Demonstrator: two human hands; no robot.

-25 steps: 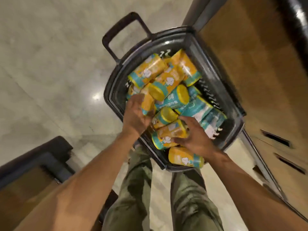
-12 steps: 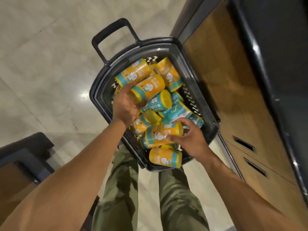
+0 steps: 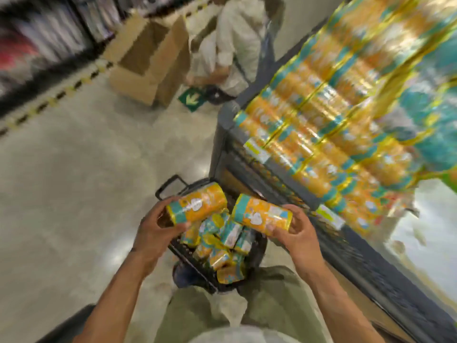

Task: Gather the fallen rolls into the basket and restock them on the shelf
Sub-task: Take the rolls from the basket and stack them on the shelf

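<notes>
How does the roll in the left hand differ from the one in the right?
The left-hand roll tilts up toward the right; the right-hand roll slopes down. The left hand grips its roll's left end, the right hand its roll's right end. Both are orange, teal-banded, above the basket.

Black basket [image 3: 189,257] and cardboard box [image 3: 148,55] on pale floor [image 3: 74,174]
</notes>
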